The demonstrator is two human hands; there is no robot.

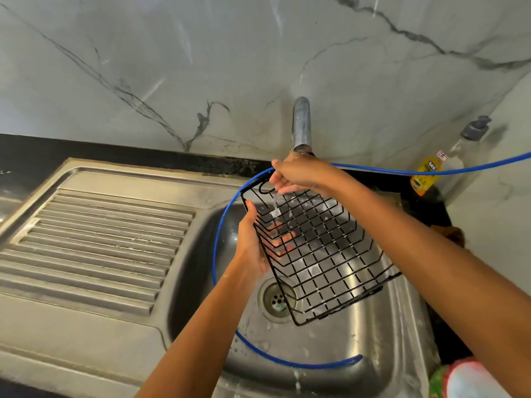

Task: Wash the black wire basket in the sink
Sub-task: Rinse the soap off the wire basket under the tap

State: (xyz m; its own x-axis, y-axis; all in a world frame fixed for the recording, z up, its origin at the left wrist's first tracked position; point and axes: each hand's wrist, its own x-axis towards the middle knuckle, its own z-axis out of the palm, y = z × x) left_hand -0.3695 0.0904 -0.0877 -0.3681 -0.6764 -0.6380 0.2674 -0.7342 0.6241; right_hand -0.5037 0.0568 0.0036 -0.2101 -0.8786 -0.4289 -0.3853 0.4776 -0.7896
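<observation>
drainboard [109,239]: ribbed steel, left of the bowl, wet streaks.
left hand [254,248]: fingers wrapped round the basket's left wall, fingertips visible through the wires on the inside.
hose [221,222]: thin blue, loops round inside the bowl and runs off to the right behind the hands.
basket [321,254]: black wire, rectangular, shallow; square grid floor, walls of close parallel wires. Held tilted above the bowl, open side toward camera, far-left corner high, near corner low over the drain [275,298]. Wet, with foam or droplets on the wires.
sink [330,340]: steel bowl, water drops on the floor.
right hand [298,173]: fingers closed on the basket's top edge, just below the tap [301,124].
water: thin stream falls through the grid under the right hand.
bottles [448,162]: two, on the counter far right against the wall.
</observation>
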